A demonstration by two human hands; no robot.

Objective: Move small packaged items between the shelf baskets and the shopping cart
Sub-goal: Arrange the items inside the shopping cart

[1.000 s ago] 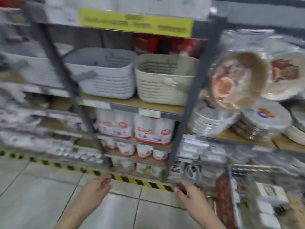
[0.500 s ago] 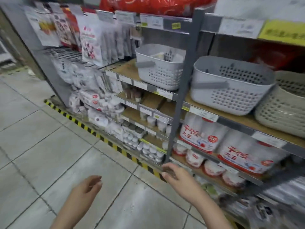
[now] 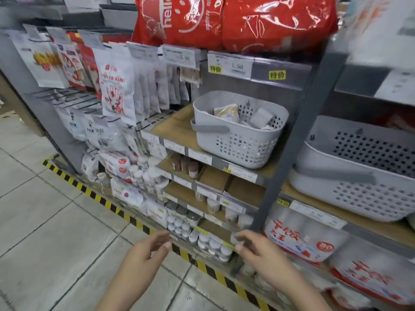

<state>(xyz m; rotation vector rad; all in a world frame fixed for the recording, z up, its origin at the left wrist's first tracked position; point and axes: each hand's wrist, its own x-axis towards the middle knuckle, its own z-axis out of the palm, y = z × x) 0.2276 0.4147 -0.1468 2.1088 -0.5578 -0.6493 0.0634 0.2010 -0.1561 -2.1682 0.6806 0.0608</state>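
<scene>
Two hands low in view, both bare and holding nothing. Left hand (image 3: 146, 254) fingers loosely curled, thumb apart from them; right hand (image 3: 260, 254) fingers reaching forward, relaxed, nothing pinched. Hands set apart from each other, in front of the lower shelf rows, above the striped floor tape (image 3: 125, 215)

Grey basket (image 3: 238, 133) sits on the wooden shelf board (image 3: 173, 124), left of the grey upright post (image 3: 298, 135). Small packaged items (image 3: 226, 113) lie inside it: a tan packet at the left, pale wrapped ones to the right. Second grey basket (image 3: 359, 173) stands right of the post; what it holds cannot be seen from this angle. Shopping cart not in view

Hanging packets (image 3: 116, 90) to the left, red bags (image 3: 235, 21) on the top shelf, jars and cups on the rows below

Judgement: this looks like the approach to a pick, between carries, with neither hand loaded. Next move calls for one hand to rise well above its present height, clear the basket rim, and go down inside to close on one packet. Loose heap, so a single item needs a pinch rather than a scoop. Cart lies somewhere out of frame, so the carry will need a turn away from the shelf
</scene>
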